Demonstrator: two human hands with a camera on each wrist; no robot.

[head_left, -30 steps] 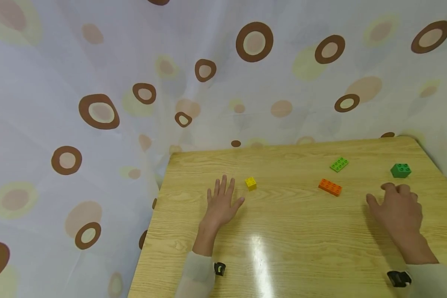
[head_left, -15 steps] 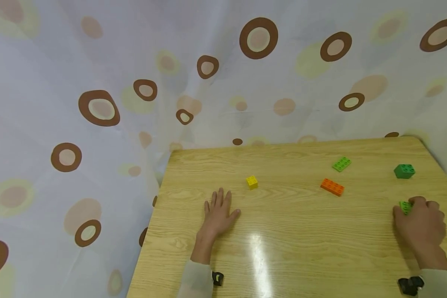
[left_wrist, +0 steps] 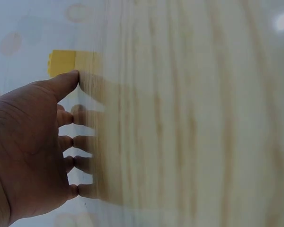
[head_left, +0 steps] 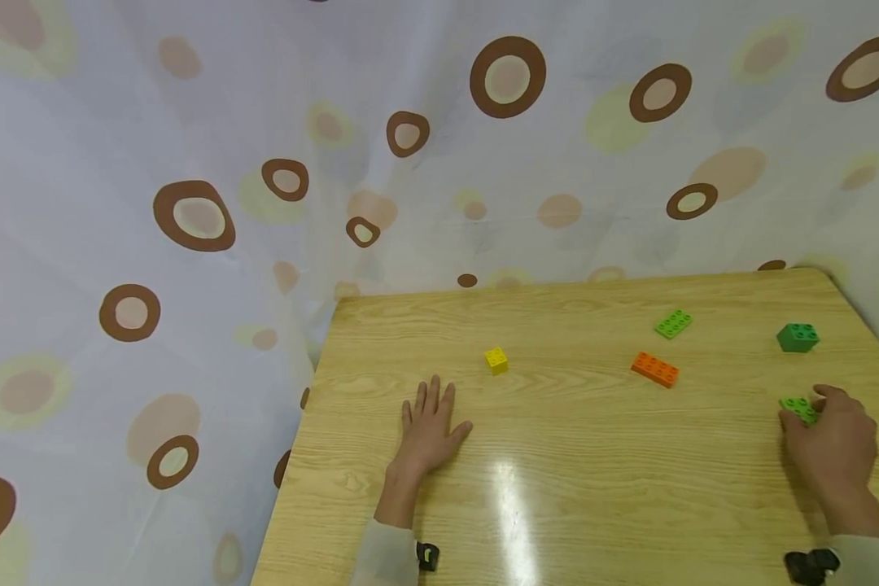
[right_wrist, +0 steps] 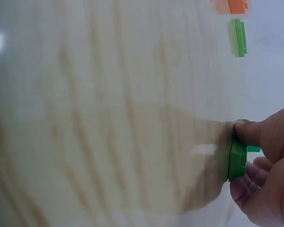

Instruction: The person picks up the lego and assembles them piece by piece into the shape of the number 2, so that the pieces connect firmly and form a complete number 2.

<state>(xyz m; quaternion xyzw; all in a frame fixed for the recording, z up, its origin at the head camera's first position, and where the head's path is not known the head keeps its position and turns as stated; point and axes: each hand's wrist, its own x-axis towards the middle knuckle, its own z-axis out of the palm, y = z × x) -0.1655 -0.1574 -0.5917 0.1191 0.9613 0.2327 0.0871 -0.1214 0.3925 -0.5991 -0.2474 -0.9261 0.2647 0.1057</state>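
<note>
My right hand (head_left: 833, 435) pinches a flat light green toy brick (head_left: 797, 408) between thumb and fingers at the right side of the table. In the right wrist view this green brick (right_wrist: 237, 158) is seen edge-on, with the thumb at one end and a finger at the other. My left hand (head_left: 428, 435) rests on the table with its fingers spread, holding nothing. Its fingertips touch the surface in the left wrist view. A small yellow brick (head_left: 496, 360) lies just beyond the left hand, apart from it; the same yellow brick (left_wrist: 62, 63) shows past the thumb.
Farther back on the wooden table (head_left: 557, 488) lie an orange brick (head_left: 655, 369) and another flat light green brick (head_left: 674, 324). A taller dark green brick (head_left: 798, 337) stands beyond my right hand. A patterned curtain (head_left: 425, 203) hangs behind and left of the table.
My right hand has moved right and nearer to me, and now grips the flat green brick that it hid before. The left hand has drawn back slightly from the yellow brick.
</note>
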